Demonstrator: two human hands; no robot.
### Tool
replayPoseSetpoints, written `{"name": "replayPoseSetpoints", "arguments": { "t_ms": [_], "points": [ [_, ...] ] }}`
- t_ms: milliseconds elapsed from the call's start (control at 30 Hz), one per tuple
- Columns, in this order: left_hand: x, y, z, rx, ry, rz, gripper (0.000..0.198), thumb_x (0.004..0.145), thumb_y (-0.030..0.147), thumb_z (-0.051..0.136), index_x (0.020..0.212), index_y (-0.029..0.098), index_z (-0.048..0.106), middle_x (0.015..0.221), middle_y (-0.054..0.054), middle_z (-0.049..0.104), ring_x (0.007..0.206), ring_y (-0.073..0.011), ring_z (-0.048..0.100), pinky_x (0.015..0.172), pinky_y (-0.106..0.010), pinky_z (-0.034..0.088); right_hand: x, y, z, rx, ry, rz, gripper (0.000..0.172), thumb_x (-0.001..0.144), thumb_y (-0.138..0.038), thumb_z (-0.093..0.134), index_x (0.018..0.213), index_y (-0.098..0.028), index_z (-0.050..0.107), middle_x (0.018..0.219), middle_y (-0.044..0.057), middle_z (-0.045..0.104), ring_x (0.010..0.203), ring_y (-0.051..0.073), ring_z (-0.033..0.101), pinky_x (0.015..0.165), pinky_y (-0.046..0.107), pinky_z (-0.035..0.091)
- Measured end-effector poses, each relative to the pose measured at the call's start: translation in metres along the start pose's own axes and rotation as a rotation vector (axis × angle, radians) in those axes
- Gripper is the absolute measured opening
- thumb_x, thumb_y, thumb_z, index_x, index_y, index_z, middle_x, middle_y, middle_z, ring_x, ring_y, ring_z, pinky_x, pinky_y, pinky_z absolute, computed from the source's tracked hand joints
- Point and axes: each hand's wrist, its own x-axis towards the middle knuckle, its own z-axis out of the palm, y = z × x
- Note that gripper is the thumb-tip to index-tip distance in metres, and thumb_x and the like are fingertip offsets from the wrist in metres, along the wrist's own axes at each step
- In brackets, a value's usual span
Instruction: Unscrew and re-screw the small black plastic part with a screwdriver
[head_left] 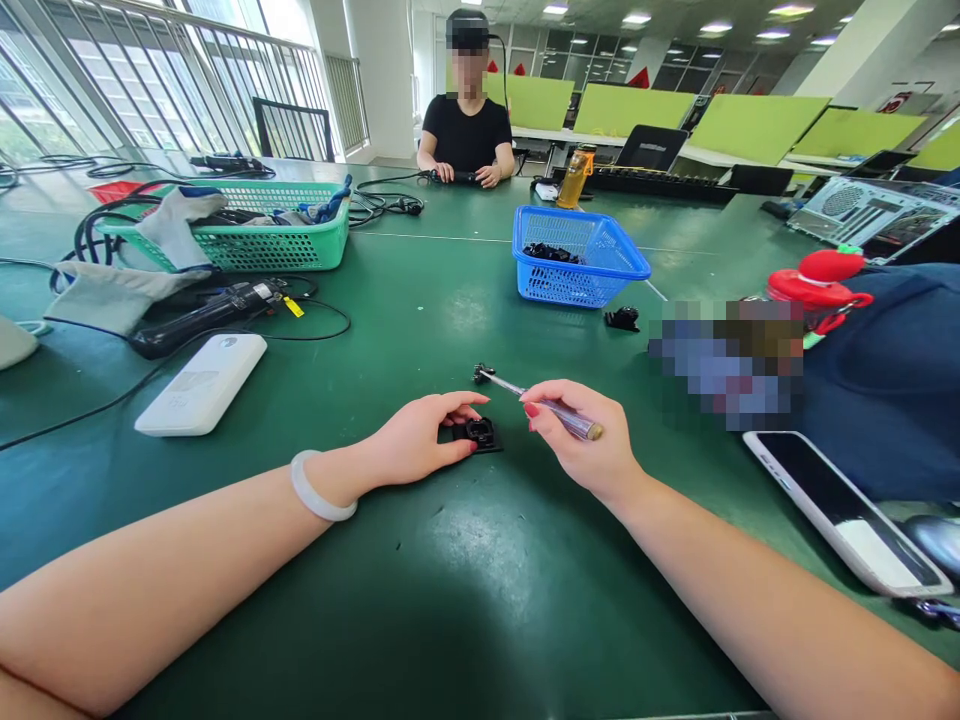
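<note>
In my right hand (589,435) is a screwdriver (559,412) with a clear purplish handle, its thin shaft pointing left and away from me. The tip meets a small cluster of dark screws or bits (484,373) on the green table; their exact kind is too small to make out. My left hand (424,437) closes its thumb and fingers around a small black plastic part (478,432) that lies on the table. A round opening shows on top of that part, while the fingers cover its left side.
A blue basket (581,285) holds black parts, with another black piece (622,318) beside it. At left are a green basket (270,245), a white power bank (202,385) and cables. A phone (847,510) and dark blue bag (892,390) lie right. Another person (466,130) sits opposite.
</note>
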Motion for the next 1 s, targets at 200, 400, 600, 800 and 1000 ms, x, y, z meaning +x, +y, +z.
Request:
{"name": "replayPoseSetpoints", "arguments": {
  "t_ms": [200, 400, 600, 800, 1000],
  "points": [
    [0.000, 0.000, 0.000, -0.013, -0.008, 0.001, 0.052, 0.077, 0.026, 0.063, 0.127, 0.026, 0.051, 0.111, -0.003, 0.066, 0.100, -0.0161, 0.062, 0.098, -0.034, 0.049, 0.000, -0.001, -0.002, -0.032, 0.067, 0.057, 0.039, 0.093, -0.046, 0.046, 0.080, -0.013, 0.062, 0.067, 0.001, 0.057, 0.058, 0.005, 0.050, 0.057, 0.016, 0.040],
    [-0.001, 0.001, 0.000, -0.003, -0.011, 0.001, 0.051, 0.079, 0.029, 0.062, 0.128, 0.026, 0.050, 0.112, -0.003, 0.066, 0.099, -0.0155, 0.061, 0.098, -0.034, 0.049, 0.004, 0.009, 0.003, -0.181, -0.039, 0.045, 0.029, 0.092, -0.040, 0.049, 0.099, -0.018, 0.066, 0.094, 0.003, 0.064, 0.083, 0.009, 0.059, 0.076, 0.020, 0.047],
    [-0.002, 0.002, 0.000, 0.182, 0.187, 0.008, 0.040, 0.082, 0.040, 0.057, 0.119, 0.027, 0.057, 0.123, -0.004, 0.057, 0.114, -0.0210, 0.052, 0.102, -0.040, 0.046, 0.007, 0.016, 0.005, -0.264, -0.175, 0.057, 0.027, 0.092, -0.035, 0.051, 0.110, -0.021, 0.065, 0.102, 0.003, 0.062, 0.089, 0.011, 0.059, 0.076, 0.021, 0.047],
    [0.001, -0.004, -0.003, 0.299, 0.321, -0.078, 0.046, 0.083, 0.031, 0.054, 0.129, 0.027, 0.048, 0.134, -0.002, 0.051, 0.128, -0.0208, 0.039, 0.113, -0.042, 0.034, 0.005, 0.010, 0.004, -0.264, -0.279, 0.001, 0.025, 0.094, -0.034, 0.048, 0.100, -0.022, 0.069, 0.094, 0.002, 0.064, 0.084, 0.010, 0.058, 0.077, 0.022, 0.045],
    [0.003, -0.007, -0.005, 0.311, 0.245, -0.052, 0.040, 0.085, 0.023, 0.048, 0.125, 0.025, 0.055, 0.125, -0.002, 0.059, 0.120, -0.0199, 0.048, 0.110, -0.041, 0.038, 0.001, 0.001, 0.004, -0.208, -0.274, -0.119, 0.024, 0.094, -0.032, 0.048, 0.098, -0.021, 0.068, 0.093, 0.000, 0.065, 0.082, 0.008, 0.057, 0.077, 0.021, 0.045]
  ]
}}
